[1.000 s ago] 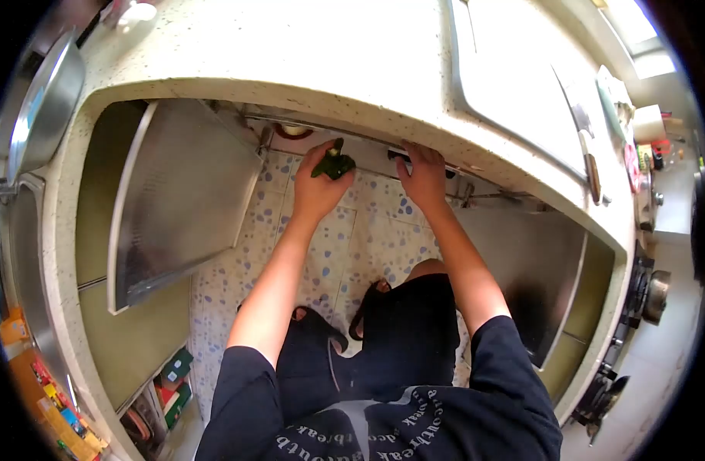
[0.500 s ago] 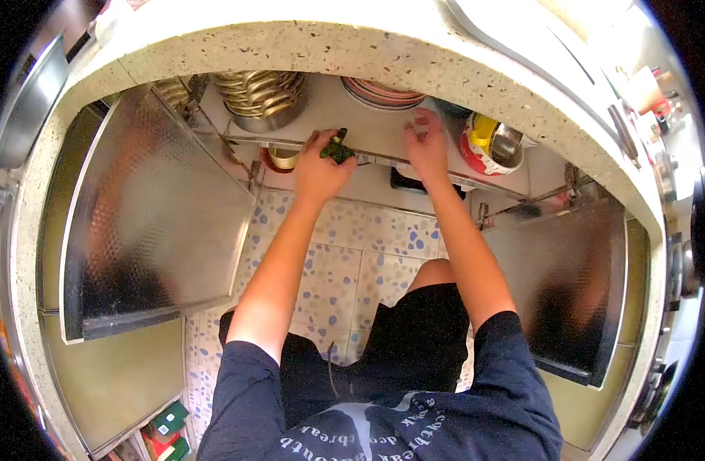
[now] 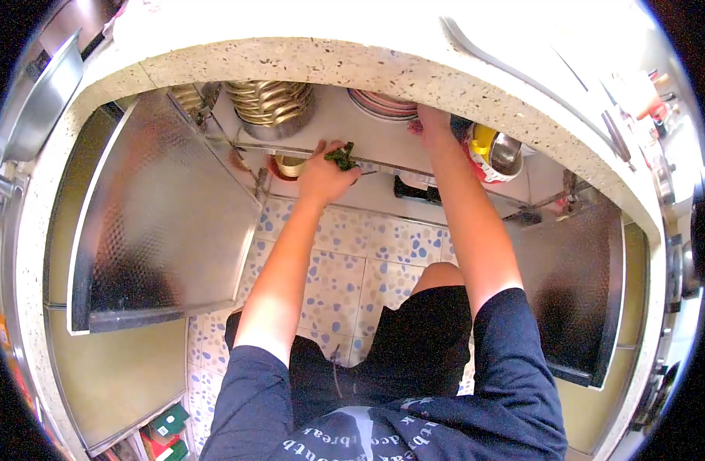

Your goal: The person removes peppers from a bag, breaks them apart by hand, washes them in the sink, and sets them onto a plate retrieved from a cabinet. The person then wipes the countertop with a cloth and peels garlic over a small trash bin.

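My left hand is closed around a crumpled dark green bundle at the front edge of the cabinet shelf. Whether the bundle is leaves or cloth I cannot tell. My right hand reaches onto the shelf, beside a stack of plates. The countertop edge and the hand itself hide most of its fingers, so I cannot make out whether it touches the plates. Right of that hand stands a red and white container holding a yellow item and a metal vessel.
A stack of shiny metal bowls stands on the shelf's left. Cabinet doors hang open at left and right. The speckled countertop overhangs the shelf. Below it are a gold-coloured bowl and a black object.
My right hand has moved farther into the cabinet, beside the plates, and partly under the countertop edge. My left hand keeps the green bundle near the shelf edge. The view has shifted slightly.
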`<control>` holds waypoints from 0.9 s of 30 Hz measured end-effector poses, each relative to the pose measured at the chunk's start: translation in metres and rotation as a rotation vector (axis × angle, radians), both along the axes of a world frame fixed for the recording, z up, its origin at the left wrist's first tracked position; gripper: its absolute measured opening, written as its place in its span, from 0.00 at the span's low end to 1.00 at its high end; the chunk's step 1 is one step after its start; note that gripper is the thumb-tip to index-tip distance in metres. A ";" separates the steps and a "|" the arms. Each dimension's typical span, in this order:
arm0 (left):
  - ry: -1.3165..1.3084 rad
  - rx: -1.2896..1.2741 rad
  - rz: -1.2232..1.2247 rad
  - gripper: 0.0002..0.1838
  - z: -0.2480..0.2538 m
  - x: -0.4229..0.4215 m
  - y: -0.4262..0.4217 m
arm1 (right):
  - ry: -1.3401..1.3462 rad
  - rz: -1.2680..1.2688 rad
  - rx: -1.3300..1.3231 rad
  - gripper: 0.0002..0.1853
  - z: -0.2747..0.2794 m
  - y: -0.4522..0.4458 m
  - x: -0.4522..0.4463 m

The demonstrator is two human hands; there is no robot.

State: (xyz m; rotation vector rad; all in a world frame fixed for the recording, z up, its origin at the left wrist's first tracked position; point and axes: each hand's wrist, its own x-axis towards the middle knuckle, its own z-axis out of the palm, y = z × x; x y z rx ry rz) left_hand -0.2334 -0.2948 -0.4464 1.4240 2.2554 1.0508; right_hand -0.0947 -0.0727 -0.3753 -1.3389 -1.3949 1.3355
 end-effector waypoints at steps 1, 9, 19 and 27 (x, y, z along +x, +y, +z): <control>-0.028 -0.022 -0.025 0.38 0.004 -0.001 -0.001 | 0.021 0.017 -0.013 0.27 0.002 -0.001 0.001; -0.095 -0.072 -0.045 0.37 0.023 0.001 -0.007 | 0.051 0.084 -0.086 0.25 -0.010 0.016 0.007; -0.056 -0.098 -0.067 0.40 0.020 0.000 -0.005 | 0.153 0.190 -0.160 0.22 -0.028 0.041 0.008; -0.073 -0.150 -0.108 0.41 0.032 -0.001 -0.004 | 0.314 0.200 -0.289 0.22 -0.050 0.062 0.001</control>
